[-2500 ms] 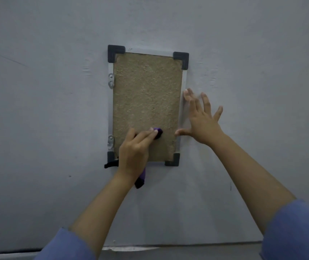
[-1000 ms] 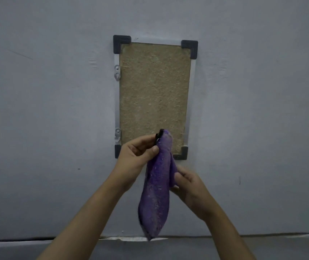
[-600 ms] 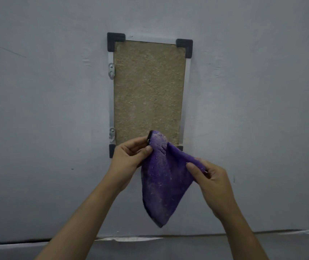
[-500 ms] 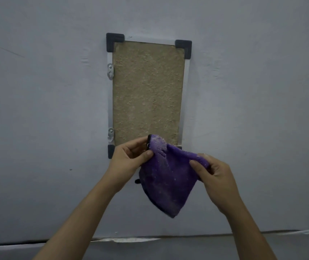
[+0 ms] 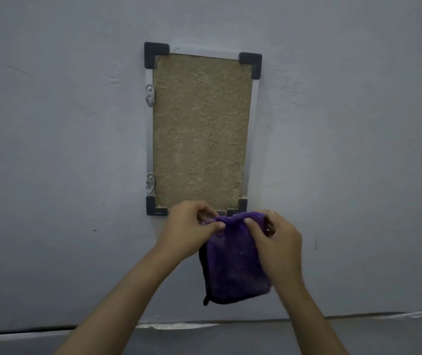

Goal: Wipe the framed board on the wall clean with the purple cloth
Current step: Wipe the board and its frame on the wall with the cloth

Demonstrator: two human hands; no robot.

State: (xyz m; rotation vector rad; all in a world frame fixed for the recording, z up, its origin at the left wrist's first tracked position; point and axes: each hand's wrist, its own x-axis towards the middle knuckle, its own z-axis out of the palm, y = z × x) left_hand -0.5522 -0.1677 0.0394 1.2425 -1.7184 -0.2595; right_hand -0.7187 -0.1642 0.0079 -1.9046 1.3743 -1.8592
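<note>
A tall brown framed board (image 5: 201,129) hangs on the grey wall, with a silver frame and dark corner caps. Just below its bottom edge I hold the purple cloth (image 5: 233,267) folded into a rough rectangle that hangs down. My left hand (image 5: 188,231) pinches the cloth's top left edge. My right hand (image 5: 276,239) pinches its top right edge, thumb in front. The cloth covers part of the board's lower right corner cap. Neither hand touches the board.
The grey wall (image 5: 63,149) fills the view around the board. Two metal hangers (image 5: 149,94) sit on the board's left frame rail. A seam where the wall meets a lower surface (image 5: 179,325) runs across the bottom.
My left hand stopped wiping the board and my right hand left the wall. Both hands took the hanging cloth, spread it, then folded it into a rectangle below the board.
</note>
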